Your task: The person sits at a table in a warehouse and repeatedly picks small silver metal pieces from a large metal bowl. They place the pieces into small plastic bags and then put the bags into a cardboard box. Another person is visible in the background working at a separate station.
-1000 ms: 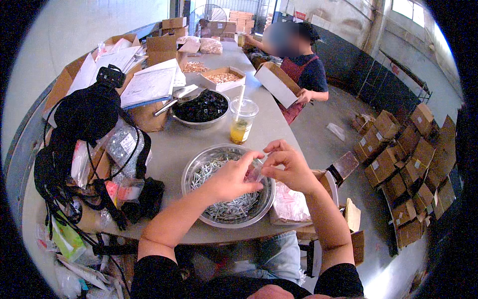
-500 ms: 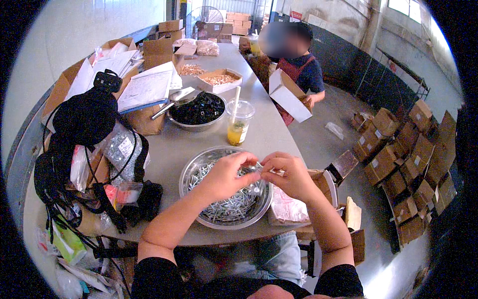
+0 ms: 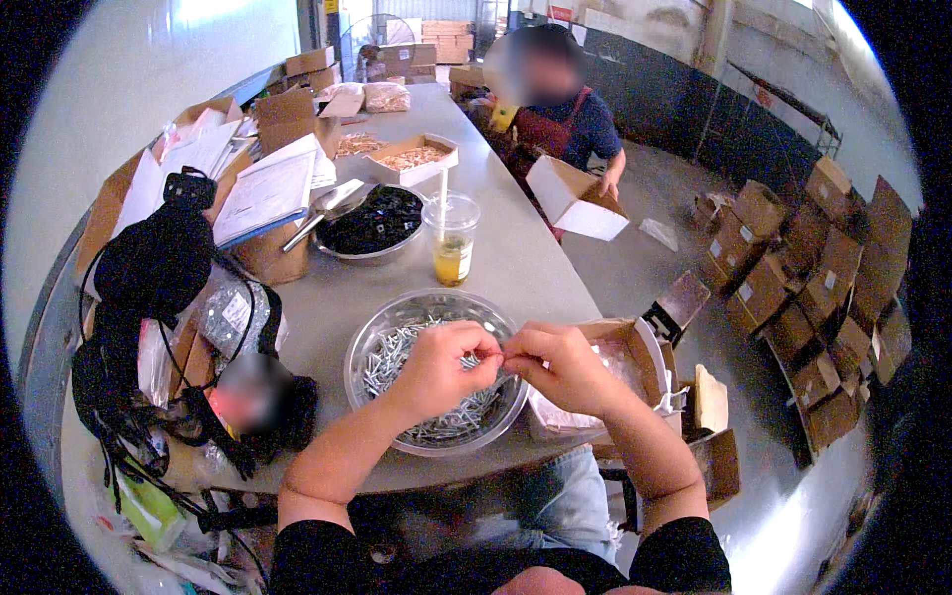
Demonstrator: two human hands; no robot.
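Above a metal bowl [image 3: 350, 369] of silvery screws [image 3: 389, 359], my two hands meet with their fingertips pinched together. My left hand [image 3: 446, 365] is closed, thumb against forefinger, over the bowl's middle. Beside it, my right hand [image 3: 560, 367] is closed the same way over the right rim. Whatever small thing lies between the fingertips is hidden by them. Near my right wrist, clear and pinkish plastic bags [image 3: 617, 369] lie in and by an open cardboard box [image 3: 650, 357] at the table's edge.
Beyond the bowl stand a drink cup [image 3: 453, 238] with a straw and a bowl of black parts [image 3: 372, 223] with a metal scoop [image 3: 337, 201]. A black bag [image 3: 159, 253] with cords crowds the left. Across the table, a person [image 3: 585, 129] holds a carton [image 3: 575, 203]. Stacked cartons [image 3: 828, 288] stand at right.
My view has swung slightly to the right. My fingertips have come down a little and closed together, and the clear thing seen near them before is hidden. The other person's carton has tilted.
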